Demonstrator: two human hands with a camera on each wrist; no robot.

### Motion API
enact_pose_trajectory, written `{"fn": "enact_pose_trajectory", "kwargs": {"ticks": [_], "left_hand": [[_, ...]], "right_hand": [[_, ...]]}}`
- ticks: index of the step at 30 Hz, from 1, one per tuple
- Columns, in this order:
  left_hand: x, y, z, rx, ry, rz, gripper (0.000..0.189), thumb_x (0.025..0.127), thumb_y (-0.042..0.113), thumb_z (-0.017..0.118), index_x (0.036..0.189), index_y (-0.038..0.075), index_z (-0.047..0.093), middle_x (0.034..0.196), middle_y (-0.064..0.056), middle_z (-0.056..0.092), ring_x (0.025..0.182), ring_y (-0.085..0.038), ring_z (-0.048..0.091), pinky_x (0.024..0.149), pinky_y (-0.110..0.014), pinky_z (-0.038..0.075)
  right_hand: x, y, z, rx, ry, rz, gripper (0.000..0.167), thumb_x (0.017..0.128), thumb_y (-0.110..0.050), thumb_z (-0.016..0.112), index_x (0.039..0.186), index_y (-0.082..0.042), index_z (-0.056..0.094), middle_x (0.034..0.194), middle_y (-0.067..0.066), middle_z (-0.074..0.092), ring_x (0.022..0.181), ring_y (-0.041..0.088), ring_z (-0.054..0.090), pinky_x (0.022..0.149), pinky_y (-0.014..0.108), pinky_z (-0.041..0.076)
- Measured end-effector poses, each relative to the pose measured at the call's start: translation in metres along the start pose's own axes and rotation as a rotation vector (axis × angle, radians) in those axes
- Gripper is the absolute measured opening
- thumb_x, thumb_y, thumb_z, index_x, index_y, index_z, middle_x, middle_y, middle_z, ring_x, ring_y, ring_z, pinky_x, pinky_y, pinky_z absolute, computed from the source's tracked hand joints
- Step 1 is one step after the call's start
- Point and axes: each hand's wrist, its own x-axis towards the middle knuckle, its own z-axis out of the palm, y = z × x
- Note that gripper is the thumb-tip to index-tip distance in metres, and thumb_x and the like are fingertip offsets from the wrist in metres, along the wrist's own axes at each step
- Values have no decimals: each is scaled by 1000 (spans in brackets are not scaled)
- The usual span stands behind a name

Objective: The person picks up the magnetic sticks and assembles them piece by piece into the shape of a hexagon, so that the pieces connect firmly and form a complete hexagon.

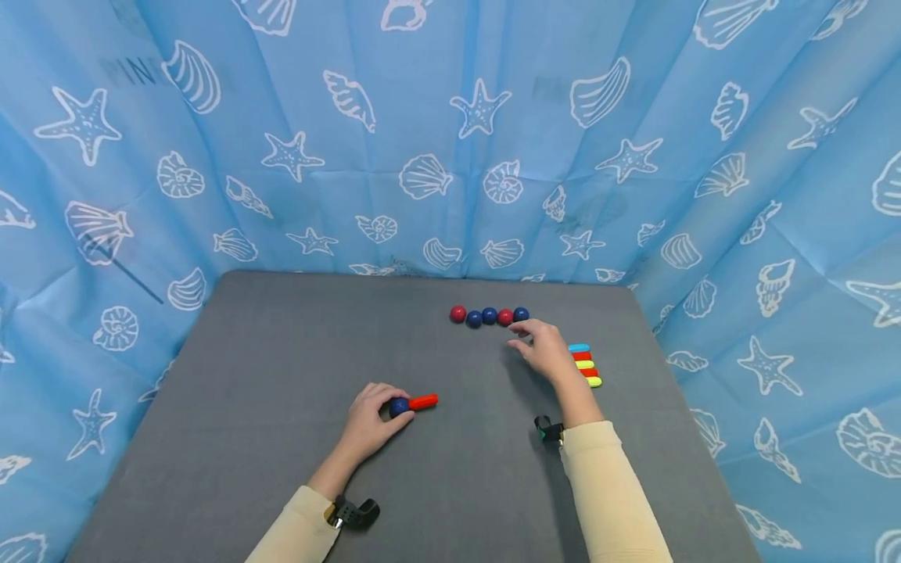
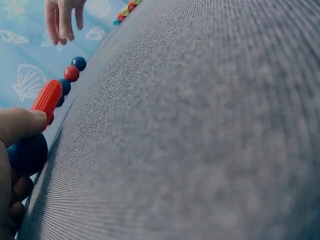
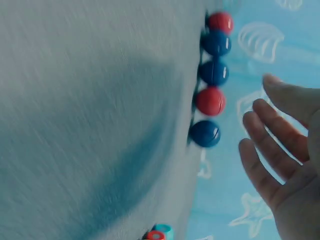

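Observation:
My left hand (image 1: 367, 418) grips a dark blue ball (image 1: 398, 407) low over the grey table, fingers behind it and thumb in front. A ridged red stick (image 1: 424, 402) meets the ball end-on and points right; in the left wrist view the thumb lies where the two join. Farther right, my right hand (image 1: 547, 356) hovers with nothing in its grasp, thumb and fingers apart. Just beyond its fingertips is a row of red and dark blue balls, with a blue ball (image 3: 205, 133) at the near end and a red ball (image 1: 457, 313) at the far left.
Partly behind the right hand lies a stack of short sticks in blue, red and yellow, among them a yellow stick (image 1: 594, 382). A blue curtain (image 1: 422, 117) with white shell prints surrounds the grey table (image 1: 281, 352) at the back and sides.

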Motion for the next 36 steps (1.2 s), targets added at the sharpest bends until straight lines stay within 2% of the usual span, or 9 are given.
{"fn": "enact_pose_trajectory", "kwargs": {"ticks": [7, 14, 19, 25, 28, 32, 36], "left_hand": [[1, -1, 0, 25, 15, 19, 25, 82, 37, 84, 103, 29, 74, 102, 12, 70, 98, -11, 59, 86, -39, 48], [1, -3, -2, 24, 9, 21, 26, 82, 37, 84, 104, 27, 74, 103, 12, 70, 97, -10, 60, 84, -38, 49], [2, -4, -1, 23, 2, 21, 27, 82, 38, 84, 104, 25, 75, 103, 11, 71, 98, -11, 60, 85, -39, 49], [1, -7, -1, 16, 1, 16, 26, 82, 38, 84, 104, 29, 74, 103, 14, 70, 98, -9, 59, 85, -38, 49], [2, -6, -1, 10, 2, 26, 26, 82, 37, 84, 104, 29, 74, 103, 13, 70, 97, -10, 59, 84, -37, 49], [4, -4, -1, 1, 8, 49, 27, 81, 35, 85, 104, 28, 75, 103, 13, 70, 97, -10, 59, 84, -38, 49], [3, -4, -2, 2, 4, 35, 27, 80, 34, 86, 103, 28, 75, 102, 13, 70, 97, -10, 59, 85, -38, 49]], "right_hand": [[22, 27, -11, 90, 60, 105, 33, 94, -10, 72, 125, 1, 67, 118, 23, 68, 107, 37, 66, 90, 50, 54], [34, 32, -7, 114, 63, 228, 37, 95, -15, 71, 129, -3, 65, 121, 21, 66, 115, 38, 63, 94, 53, 51], [40, 38, -4, 120, 60, 279, 41, 95, -14, 71, 134, -7, 63, 128, 21, 64, 121, 38, 59, 101, 54, 47], [48, 44, 3, 66, -5, 256, 51, 94, -14, 72, 142, -10, 56, 146, 22, 52, 134, 40, 49, 109, 58, 38], [50, 47, 6, 39, -12, 235, 53, 94, -11, 71, 144, -9, 53, 152, 21, 46, 136, 41, 47, 112, 57, 36], [51, 50, 9, -3, -25, 214, 56, 94, -9, 72, 146, -8, 52, 156, 20, 41, 140, 42, 43, 115, 57, 32], [52, 51, 14, -27, -54, 216, 55, 94, -11, 71, 146, -8, 52, 154, 21, 43, 144, 42, 37, 116, 56, 29]]}}
